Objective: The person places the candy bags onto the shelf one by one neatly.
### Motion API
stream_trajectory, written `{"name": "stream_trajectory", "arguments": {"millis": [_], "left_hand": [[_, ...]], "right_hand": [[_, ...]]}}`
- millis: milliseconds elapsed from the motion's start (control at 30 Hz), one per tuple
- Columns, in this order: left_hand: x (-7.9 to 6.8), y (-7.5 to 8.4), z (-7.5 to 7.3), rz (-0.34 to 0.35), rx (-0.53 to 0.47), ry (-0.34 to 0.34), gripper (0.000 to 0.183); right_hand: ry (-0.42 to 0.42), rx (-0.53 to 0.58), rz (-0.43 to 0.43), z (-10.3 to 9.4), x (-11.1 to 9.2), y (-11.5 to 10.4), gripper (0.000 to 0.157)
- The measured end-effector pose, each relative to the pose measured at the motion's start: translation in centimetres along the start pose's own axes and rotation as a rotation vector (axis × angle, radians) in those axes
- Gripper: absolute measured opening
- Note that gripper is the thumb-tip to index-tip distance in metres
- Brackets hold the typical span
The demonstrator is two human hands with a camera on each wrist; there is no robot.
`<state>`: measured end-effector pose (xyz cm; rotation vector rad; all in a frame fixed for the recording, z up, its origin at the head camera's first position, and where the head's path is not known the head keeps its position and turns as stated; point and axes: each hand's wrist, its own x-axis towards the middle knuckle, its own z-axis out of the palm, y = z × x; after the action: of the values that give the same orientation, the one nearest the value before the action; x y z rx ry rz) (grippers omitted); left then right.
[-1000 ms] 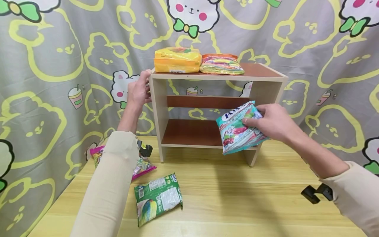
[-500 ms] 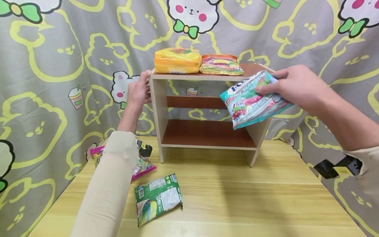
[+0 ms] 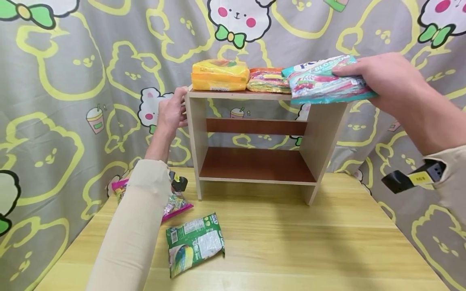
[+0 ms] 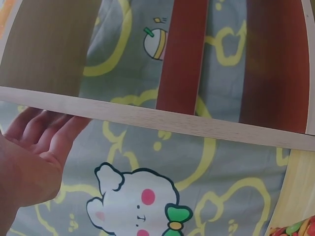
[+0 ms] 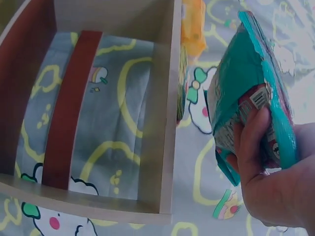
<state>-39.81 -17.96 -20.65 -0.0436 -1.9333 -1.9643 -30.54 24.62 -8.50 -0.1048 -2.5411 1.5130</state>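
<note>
My right hand [image 3: 386, 81] grips a teal bag of candy [image 3: 324, 81] by its right end, thumb on the front. In the head view the bag overlaps the right part of the shelf's top board. Seen in the right wrist view, the candy bag [image 5: 251, 98] is apart from the shelf, fingers spread over its back. My left hand [image 3: 171, 111] rests against the outer left side of the small two-tier shelf [image 3: 194, 133]. In the left wrist view, the left hand's fingertips [image 4: 74, 123] touch that side panel.
On top of the shelf lie a yellow package [image 3: 220, 75] and an orange patterned bag [image 3: 267, 81]. A green bag [image 3: 196, 244] lies on the table [image 3: 276, 250], with a pink-edged candy bag [image 3: 176, 206] partly behind the left arm. A patterned curtain [image 3: 127, 52] hangs behind.
My right hand has lifted the teal candy bag from in front of the shelf's opening up and to the right, to top-board height. My left hand stays at the shelf's side.
</note>
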Motion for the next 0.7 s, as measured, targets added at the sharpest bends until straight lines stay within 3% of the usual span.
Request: {"name": "stream_trajectory", "arguments": {"millis": [267,700], "left_hand": [[0.1,0.2,-0.4,-0.009,-0.012,0.002,0.049],[0.1,0.3,-0.5,-0.009,-0.009,0.009,0.050]], "right_hand": [[0.026,0.252,0.105,0.9,2.4,-0.8,0.089],[0.090,0.497,0.143,2.6,4.7,-0.7,0.082]]}}
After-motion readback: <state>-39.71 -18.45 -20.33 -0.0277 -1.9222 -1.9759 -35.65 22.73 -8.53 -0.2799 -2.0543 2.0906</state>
